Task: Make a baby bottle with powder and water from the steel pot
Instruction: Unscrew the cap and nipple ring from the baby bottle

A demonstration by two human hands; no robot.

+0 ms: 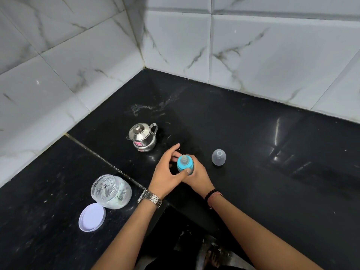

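Observation:
The baby bottle stands on the black counter, seen from above: a blue collar ring with a clear teat on top. My right hand wraps around the bottle's body from the right. My left hand has its thumb and fingers on the blue collar. The steel pot, lid on, handle to the right, sits just behind the hands. The open clear powder jar stands to the left, with its white lid lying upside down in front of it. The bottle's clear dome cap rests to the right.
The black stone counter fills a corner between white marble-tiled walls. A seam runs across the counter on the left. A watery smear lies behind the pot. The counter's front edge is cut in near my forearms, with floor below.

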